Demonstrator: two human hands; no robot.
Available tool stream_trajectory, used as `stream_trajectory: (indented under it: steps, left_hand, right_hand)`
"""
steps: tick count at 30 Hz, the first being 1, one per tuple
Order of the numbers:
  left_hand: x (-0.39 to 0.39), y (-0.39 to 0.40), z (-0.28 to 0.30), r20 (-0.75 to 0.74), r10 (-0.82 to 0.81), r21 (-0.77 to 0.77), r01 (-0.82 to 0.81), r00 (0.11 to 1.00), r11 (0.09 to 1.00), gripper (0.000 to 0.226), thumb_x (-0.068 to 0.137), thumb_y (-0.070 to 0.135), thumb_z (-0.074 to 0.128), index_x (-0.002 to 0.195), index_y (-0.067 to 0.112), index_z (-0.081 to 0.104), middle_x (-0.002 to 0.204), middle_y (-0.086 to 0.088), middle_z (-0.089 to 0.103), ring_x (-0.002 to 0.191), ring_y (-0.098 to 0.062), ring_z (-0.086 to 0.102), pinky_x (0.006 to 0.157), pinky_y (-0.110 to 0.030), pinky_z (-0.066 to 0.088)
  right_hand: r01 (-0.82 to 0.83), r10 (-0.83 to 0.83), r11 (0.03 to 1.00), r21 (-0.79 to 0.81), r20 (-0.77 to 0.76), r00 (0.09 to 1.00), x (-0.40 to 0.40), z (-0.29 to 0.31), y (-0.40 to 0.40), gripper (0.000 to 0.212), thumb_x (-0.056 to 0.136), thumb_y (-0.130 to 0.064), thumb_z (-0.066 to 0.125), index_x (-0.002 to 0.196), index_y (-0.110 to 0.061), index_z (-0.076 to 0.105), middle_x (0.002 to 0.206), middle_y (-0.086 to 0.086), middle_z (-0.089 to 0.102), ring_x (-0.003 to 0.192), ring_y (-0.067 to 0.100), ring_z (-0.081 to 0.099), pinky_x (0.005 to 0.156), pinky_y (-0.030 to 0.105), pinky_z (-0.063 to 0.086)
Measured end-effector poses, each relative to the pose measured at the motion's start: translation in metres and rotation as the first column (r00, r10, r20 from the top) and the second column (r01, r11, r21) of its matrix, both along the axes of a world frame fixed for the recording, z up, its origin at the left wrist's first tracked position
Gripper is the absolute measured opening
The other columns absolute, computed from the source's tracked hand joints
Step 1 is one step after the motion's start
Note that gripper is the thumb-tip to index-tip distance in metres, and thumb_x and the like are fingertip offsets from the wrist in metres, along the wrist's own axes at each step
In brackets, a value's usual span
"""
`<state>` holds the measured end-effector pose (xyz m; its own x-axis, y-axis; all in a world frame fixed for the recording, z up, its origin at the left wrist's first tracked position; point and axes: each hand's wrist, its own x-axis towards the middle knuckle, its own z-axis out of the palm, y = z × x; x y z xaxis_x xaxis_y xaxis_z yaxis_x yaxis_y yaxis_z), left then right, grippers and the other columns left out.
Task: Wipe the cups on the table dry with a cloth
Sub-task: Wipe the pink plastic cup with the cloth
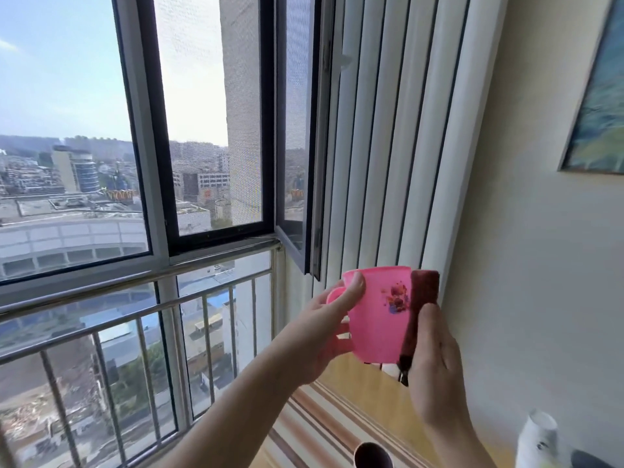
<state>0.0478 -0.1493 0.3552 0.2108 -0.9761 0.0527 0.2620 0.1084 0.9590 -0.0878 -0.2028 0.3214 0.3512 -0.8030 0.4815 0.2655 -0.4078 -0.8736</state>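
Much of the table (368, 393) is hidden: only a strip of yellow wood and a striped edge show below the hands, and the rest runs out of the bottom of the view. At the bottom edge a dark round object (373, 456) is cut off and too little shows to tell what it is. At the bottom right a white bottle-like thing (537, 440) is blurred and partly out of frame. A framed picture (599, 96) on the right wall is cut by the frame edge.

The pink cup (380, 315) is held up in the air above the near table, in front of the white vertical blinds (388, 130). Its handle side is mostly covered by the left hand (324, 332), whose thumb presses the rim on the left while the fingers wrap behind at the handle; the forearm reaches in from the lower left. The right hand (435, 369) stands upright, thumb pointing up, pinching a dark red cloth (423, 292) flat against the cup's right wall. The cloth's lower end hangs below the cup; its far side is hidden. A small coloured print marks the cup's near face.
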Motion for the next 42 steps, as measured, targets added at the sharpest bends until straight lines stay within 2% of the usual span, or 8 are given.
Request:
stream_trajectory:
  steps: [6, 9, 13, 17, 23, 33, 37, 42]
  left_hand:
    - [-0.005, -0.003, 0.001, -0.009, 0.136, -0.095, -0.136, 0.991, 0.986, 0.057, 0.073, 0.053, 0.066, 0.119, 0.019, 0.064, 0.111, -0.015, 0.073, 0.085, -0.025, 0.073, 0.063, -0.035, 0.065]
    - [-0.004, -0.005, -0.002, -0.004, 0.118, -0.095, -0.118, 0.993, 0.988, 0.055, 0.074, 0.054, 0.065, 0.117, 0.020, 0.066, 0.104, -0.012, 0.072, 0.080, -0.023, 0.070, 0.061, -0.032, 0.063]
    - [-0.005, -0.011, -0.006, 0.118, 0.225, -0.164, -0.204, 0.967, 0.965, 0.049, 0.082, 0.053, 0.062, 0.115, 0.018, 0.067, 0.098, -0.010, 0.071, 0.072, -0.011, 0.066, 0.055, -0.021, 0.055]
    - [-0.015, -0.017, -0.011, 0.247, 0.415, -0.256, -0.355, 0.875, 0.899, 0.023, 0.102, 0.036, 0.053, 0.116, 0.020, 0.061, 0.103, -0.009, 0.068, 0.082, -0.009, 0.064, 0.060, -0.015, 0.052]
    - [-0.039, -0.009, -0.017, 0.232, 0.223, -0.139, -0.195, 0.947, 0.971, 0.071, 0.069, 0.068, 0.071, 0.123, 0.029, 0.048, 0.120, -0.009, 0.066, 0.101, -0.018, 0.073, 0.076, -0.023, 0.061]
    - [-0.021, -0.008, -0.010, 0.207, 0.180, -0.199, -0.138, 0.962, 0.970, 0.072, 0.066, 0.052, 0.082, 0.129, 0.031, 0.057, 0.118, -0.007, 0.070, 0.101, -0.022, 0.074, 0.076, -0.032, 0.063]
    - [-0.017, -0.010, -0.010, 0.211, 0.335, -0.266, -0.275, 0.918, 0.924, 0.079, 0.079, 0.056, 0.074, 0.147, 0.034, 0.042, 0.129, -0.005, 0.062, 0.110, -0.020, 0.070, 0.075, -0.030, 0.063]
    - [-0.016, -0.008, -0.015, 0.204, 0.251, -0.225, -0.205, 0.946, 0.953, 0.067, 0.076, 0.070, 0.063, 0.134, 0.037, 0.052, 0.123, -0.001, 0.070, 0.108, -0.015, 0.072, 0.090, -0.033, 0.061]
  right_hand:
    - [0.089, -0.088, 0.988, -0.123, 0.014, 0.996, 0.003, -0.019, 0.023, 0.050, 0.083, -0.065, 0.037, 0.131, -0.075, 0.029, 0.109, -0.019, 0.063, 0.069, 0.017, 0.061, 0.055, 0.017, 0.050]
    - [-0.052, 0.051, 0.998, 0.032, 0.019, 0.999, -0.004, -0.007, 0.013, 0.051, 0.063, -0.091, 0.047, 0.108, -0.070, 0.053, 0.079, -0.011, 0.061, 0.063, 0.017, 0.052, 0.055, 0.027, 0.047]
    - [-0.116, 0.107, 0.988, 0.098, 0.092, 0.990, -0.009, 0.003, -0.004, 0.048, 0.081, -0.075, 0.050, 0.115, -0.042, 0.059, 0.082, -0.006, 0.066, 0.069, 0.010, 0.061, 0.062, 0.027, 0.053]
    - [0.119, -0.118, 0.991, -0.058, 0.022, 0.993, 0.001, -0.006, 0.000, 0.023, 0.092, -0.062, 0.037, 0.112, -0.064, 0.048, 0.084, -0.020, 0.065, 0.071, 0.003, 0.060, 0.060, 0.016, 0.052]
    - [0.243, -0.258, 0.952, -0.189, -0.063, 0.964, 0.009, -0.023, 0.011, 0.063, 0.088, -0.070, 0.030, 0.133, -0.029, 0.047, 0.114, 0.009, 0.065, 0.104, 0.026, 0.065, 0.087, 0.041, 0.055]
    - [0.036, -0.046, 0.996, 0.077, 0.123, 0.991, 0.001, -0.009, 0.011, 0.031, 0.087, -0.061, 0.041, 0.103, -0.049, 0.065, 0.062, -0.015, 0.063, 0.051, 0.001, 0.054, 0.044, 0.017, 0.043]
    - [0.193, -0.200, 0.969, -0.156, -0.031, 0.979, 0.008, -0.026, 0.013, 0.052, 0.093, -0.056, 0.035, 0.143, -0.042, 0.041, 0.122, -0.001, 0.067, 0.111, 0.022, 0.066, 0.090, 0.052, 0.056]
    - [0.257, -0.341, 0.822, -0.509, -0.078, 0.937, 0.012, -0.006, 0.009, 0.058, 0.096, -0.045, 0.042, 0.152, -0.043, 0.026, 0.159, -0.016, 0.032, 0.148, 0.004, 0.028, 0.121, 0.033, 0.028]
